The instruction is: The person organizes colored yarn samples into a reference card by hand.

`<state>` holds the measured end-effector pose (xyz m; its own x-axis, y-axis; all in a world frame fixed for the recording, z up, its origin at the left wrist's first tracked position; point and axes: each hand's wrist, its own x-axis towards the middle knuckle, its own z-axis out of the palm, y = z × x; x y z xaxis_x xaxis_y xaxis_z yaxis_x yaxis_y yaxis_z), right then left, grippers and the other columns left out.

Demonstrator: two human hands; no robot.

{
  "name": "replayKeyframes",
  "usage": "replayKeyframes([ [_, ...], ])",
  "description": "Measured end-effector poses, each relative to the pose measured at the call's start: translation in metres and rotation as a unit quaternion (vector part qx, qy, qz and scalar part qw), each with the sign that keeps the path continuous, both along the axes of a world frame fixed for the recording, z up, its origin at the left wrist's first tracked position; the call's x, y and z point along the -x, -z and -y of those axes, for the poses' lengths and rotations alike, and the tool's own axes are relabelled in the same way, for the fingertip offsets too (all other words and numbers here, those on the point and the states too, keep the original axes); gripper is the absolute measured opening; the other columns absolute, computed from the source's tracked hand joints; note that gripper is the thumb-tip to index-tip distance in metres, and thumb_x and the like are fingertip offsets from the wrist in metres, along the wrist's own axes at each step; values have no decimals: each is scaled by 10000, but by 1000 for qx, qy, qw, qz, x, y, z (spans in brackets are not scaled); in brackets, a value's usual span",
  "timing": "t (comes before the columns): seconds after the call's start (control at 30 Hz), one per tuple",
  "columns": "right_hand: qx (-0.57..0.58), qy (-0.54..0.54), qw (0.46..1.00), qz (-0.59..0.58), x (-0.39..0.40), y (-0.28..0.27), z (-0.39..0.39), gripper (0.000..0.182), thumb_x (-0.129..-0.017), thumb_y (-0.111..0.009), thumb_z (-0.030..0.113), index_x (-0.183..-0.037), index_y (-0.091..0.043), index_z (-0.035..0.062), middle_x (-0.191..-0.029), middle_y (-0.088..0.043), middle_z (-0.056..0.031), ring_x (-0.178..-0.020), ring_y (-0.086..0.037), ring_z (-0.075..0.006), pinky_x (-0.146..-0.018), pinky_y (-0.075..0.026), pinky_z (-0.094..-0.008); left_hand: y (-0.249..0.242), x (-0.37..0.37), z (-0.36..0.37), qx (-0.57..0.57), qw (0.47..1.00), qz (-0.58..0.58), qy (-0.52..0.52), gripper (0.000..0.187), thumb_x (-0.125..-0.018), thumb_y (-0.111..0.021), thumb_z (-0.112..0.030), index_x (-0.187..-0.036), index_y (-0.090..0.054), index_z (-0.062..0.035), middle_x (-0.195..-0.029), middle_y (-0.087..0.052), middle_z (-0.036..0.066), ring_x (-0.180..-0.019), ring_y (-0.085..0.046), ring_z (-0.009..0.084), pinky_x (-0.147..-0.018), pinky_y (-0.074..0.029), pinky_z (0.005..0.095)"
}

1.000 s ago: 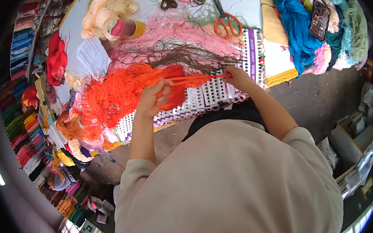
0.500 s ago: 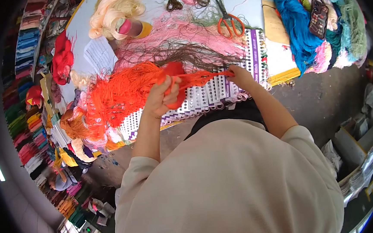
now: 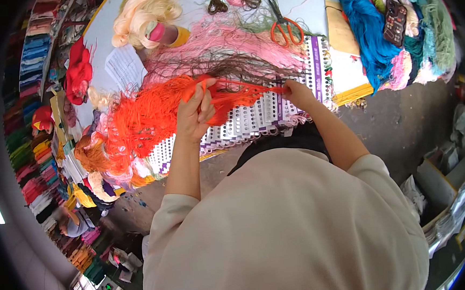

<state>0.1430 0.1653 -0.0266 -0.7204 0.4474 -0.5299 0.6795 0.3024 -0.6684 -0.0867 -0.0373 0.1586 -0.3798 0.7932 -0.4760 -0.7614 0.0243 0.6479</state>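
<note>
Orange-red embroidery thread (image 3: 154, 110) lies in a big loose heap, and strands of it stretch between my two hands. My left hand (image 3: 195, 110) is closed on a bunch of the thread, its index finger raised inside the loop. My right hand (image 3: 298, 94) pinches the far end of the strands at the right. Below the strands runs a row of overlapping white cards (image 3: 250, 123) with punched holes and purple bands. Brown threads (image 3: 238, 68) and pink threads (image 3: 209, 44) spread across the table behind my hands.
Orange-handled scissors (image 3: 287, 30) lie at the back, near a brown envelope (image 3: 341, 27). Blue thread hanks (image 3: 368, 38) and a phone in a patterned case (image 3: 395, 22) are at the right. A thread cone (image 3: 163, 34), a paper sheet (image 3: 124, 67) and red hanks (image 3: 78, 72) stand left.
My left hand has risen slightly and turned more upright, with its index finger lifting the thread. My right hand has shifted slightly left, still pinching the strands.
</note>
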Motion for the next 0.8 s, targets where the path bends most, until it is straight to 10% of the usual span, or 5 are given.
replayKeyframes([
  [0.27, -4, 19, 1000, 2, 1, -1, 5, 223, -777, -736, 216, -891, -590, 91, -844, -666, -114, -829, -651, -319, -712, -500, -422, -38, 70, 30, -192, 965, -7, -176, 279, -1006, -506, -322, -1078, -596, -68, -688, -497, -27, -471, -322, 52, -427, -268, 209],
  [0.43, -10, 9, 1000, 24, 3, 4, 5, 226, -774, -732, 219, -899, -596, 89, -842, -671, -116, -837, -654, -317, -723, -507, -424, -51, 94, 26, 482, 744, -461, -25, 423, -975, -561, -367, -1155, -646, 7, -828, -694, 67, -444, -335, 38, -427, -260, 209],
  [0.63, 30, 98, 992, -69, 6, -25, 6, 210, -807, -722, 210, -890, -618, 46, -782, -653, -102, -741, -644, -248, -678, -499, -367, -2, 1, -3, 210, 956, -188, 79, 401, -1006, -505, -351, -1056, -642, 22, -929, -717, 133, -457, -376, 52, -407, -254, 206],
  [0.73, 228, 188, 936, -194, 22, -76, 10, 129, -881, -678, 147, -912, -606, 44, -763, -606, 2, -704, -562, -92, -634, -455, -271, -13, -43, -38, 75, 964, -243, 80, 444, -1007, -496, -350, -1176, -602, 47, -1084, -687, 146, -908, -648, 170, -813, -513, 301],
  [0.8, 354, 224, 871, -256, 32, -154, 14, 111, -909, -657, 130, -976, -600, 61, -810, -595, 31, -749, -549, -63, -663, -452, -242, -32, -55, -53, -5, 989, -139, 42, 478, -1002, -504, -363, -1233, -581, 48, -1206, -642, 149, -1146, -587, 206, -1012, -432, 345],
])
